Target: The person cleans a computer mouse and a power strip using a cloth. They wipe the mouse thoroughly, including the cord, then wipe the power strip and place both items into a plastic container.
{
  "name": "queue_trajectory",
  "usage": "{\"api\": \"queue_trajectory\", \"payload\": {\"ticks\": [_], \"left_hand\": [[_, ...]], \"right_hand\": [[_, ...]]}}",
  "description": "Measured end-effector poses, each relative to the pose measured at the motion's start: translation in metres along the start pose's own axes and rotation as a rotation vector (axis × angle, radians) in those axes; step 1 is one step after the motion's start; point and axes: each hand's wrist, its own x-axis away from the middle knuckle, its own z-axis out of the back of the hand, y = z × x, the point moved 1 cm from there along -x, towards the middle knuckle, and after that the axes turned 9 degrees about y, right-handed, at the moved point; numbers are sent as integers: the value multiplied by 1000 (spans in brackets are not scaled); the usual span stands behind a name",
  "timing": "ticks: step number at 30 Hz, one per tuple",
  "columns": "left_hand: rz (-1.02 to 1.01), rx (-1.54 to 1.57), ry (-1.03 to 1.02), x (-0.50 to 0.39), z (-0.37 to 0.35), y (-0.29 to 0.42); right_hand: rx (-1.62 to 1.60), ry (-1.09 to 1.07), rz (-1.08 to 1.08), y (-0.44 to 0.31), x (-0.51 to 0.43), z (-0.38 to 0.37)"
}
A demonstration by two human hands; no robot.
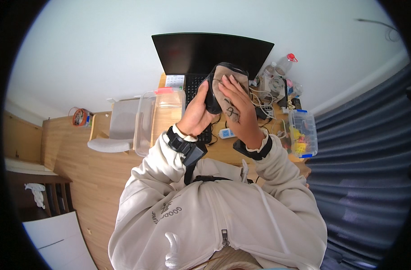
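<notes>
My left hand (197, 111) grips the edge of a dark, glossy-sided object (210, 98), whose kind I cannot tell. A tan cloth (229, 109) with dark marks lies over the face of that object. Pressed flat on the cloth is my right hand (237, 101), fingers extended and slightly apart. Both hands are raised above the desk, before a black monitor (208, 52). Beneath them a black keyboard (204, 136) is partly hidden.
An open clear plastic bin (145, 125) stands at the desk's left. Cables (268, 98), plastic bottles (286, 63), a white power adapter or socket (226, 133) and a clear box (310, 135) with yellow and red things are on the right. A grey chair (119, 121) stands beyond the bin.
</notes>
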Motion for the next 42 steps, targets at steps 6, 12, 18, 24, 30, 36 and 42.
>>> {"api": "queue_trajectory", "payload": {"ticks": [6,12,18,24,30,36,42], "left_hand": [[-85,-79,70,-1,-1,-1],[-117,-91,38,-1,-3,-1],[-78,-30,50,-3,4,-2],[-46,95,21,-4,14,6],[-10,131,6,-3,13,5],[-6,30,14,0,9,3],[-21,56,26,-1,9,2]], "right_hand": [[91,-37,49,6,-3,1],[138,-28,57,9,-5,-1],[185,-125,87,1,5,8],[159,-186,127,-9,20,9],[60,-160,45,-10,23,5],[-44,-47,-61,5,-1,1],[21,-40,-48,8,-3,-1]]}}
